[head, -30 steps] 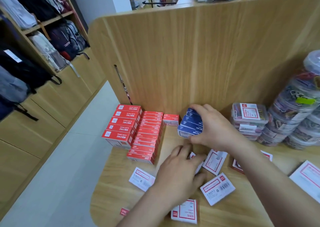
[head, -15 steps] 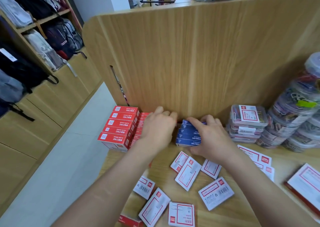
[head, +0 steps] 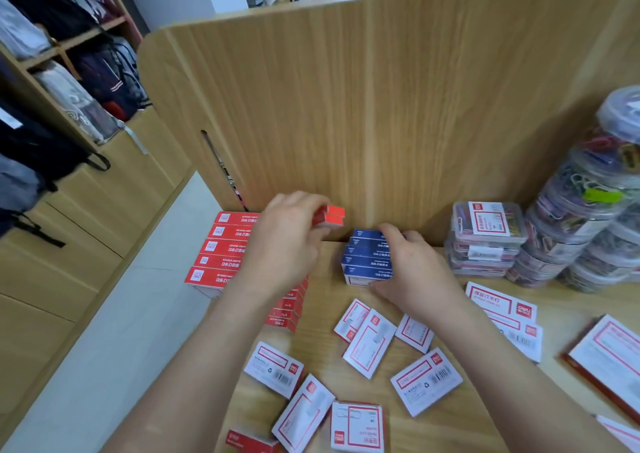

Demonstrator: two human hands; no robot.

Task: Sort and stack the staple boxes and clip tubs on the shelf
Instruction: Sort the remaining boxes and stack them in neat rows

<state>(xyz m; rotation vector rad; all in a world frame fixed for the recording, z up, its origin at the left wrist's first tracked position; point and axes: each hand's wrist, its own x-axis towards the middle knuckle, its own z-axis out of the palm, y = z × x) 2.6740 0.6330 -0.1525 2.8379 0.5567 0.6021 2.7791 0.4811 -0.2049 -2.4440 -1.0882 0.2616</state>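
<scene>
Reference point for all positions: the blue stack (head: 366, 258) of staple boxes, standing on the shelf (head: 322, 314) against the wooden back panel (head: 381, 106).

Far left of the blue stack: a row of large red staple boxes (head: 221, 248), labels up, running from the panel to the shelf edge. Between that row and the blue stack: a second row of small red boxes (head: 287, 309). My left forearm covers most of it, so I cannot count them.

Left of the blue stack and higher than its top: my left hand (head: 287, 244). Fingers curled, pinching one small red box (head: 330, 216), which is held clear of the shelf and close to the panel. Only the box end shows past my fingertips; the print on it is blurred.

On the blue stack itself: my right hand (head: 412, 272), gripping its right side. Fingers hook over the top rear boxes and the thumb lies low at the front. The right ends of the boxes are hidden under the palm.

In front of the blue stack: loose white-labelled boxes (head: 369, 341) scattered flat at mixed angles, some overlapping.

Right of the blue stack: flat clear clip tubs (head: 485, 241), stacked. Further right: round clip tubs (head: 581, 217), piled and cut off by the frame edge.
</scene>
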